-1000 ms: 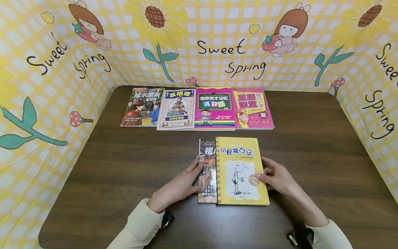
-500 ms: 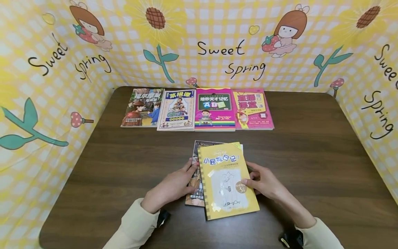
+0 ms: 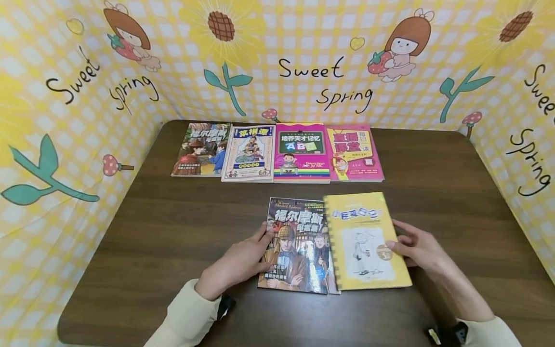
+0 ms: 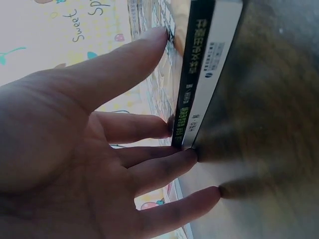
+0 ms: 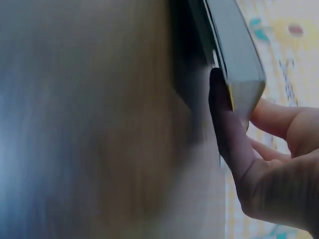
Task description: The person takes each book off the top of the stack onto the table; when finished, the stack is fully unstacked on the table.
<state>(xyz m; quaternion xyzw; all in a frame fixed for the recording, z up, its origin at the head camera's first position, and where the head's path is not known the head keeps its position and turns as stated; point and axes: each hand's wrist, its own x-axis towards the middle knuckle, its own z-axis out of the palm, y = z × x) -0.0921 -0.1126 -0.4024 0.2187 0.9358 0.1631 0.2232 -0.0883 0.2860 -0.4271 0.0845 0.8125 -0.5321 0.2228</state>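
Note:
My right hand (image 3: 427,250) pinches the right edge of a yellow comic-style book (image 3: 368,241), thumb on its cover and fingers beneath. In the right wrist view, the book's page block (image 5: 239,45) shows between thumb and fingers. The yellow book is tilted slightly, its left edge overlapping a dark detective book (image 3: 295,255). My left hand (image 3: 236,262) rests at that book's left side, thumb and index finger on the cover. In the left wrist view, a black spine (image 4: 189,84) lies over a white spine (image 4: 214,55), with other fingertips against them and the little finger on the table.
Along the table's back edge lie several books side by side: a detective book (image 3: 201,149), a cream book (image 3: 248,154), a magenta book (image 3: 302,154) and a pink book (image 3: 354,153). A yellow checked cloth (image 3: 303,29) walls the wooden table (image 3: 173,226).
The yellow book first moves left over the dark book, turning slightly, then moves right with my right hand, uncovering most of the dark cover. My left hand shifts slightly left with the dark book.

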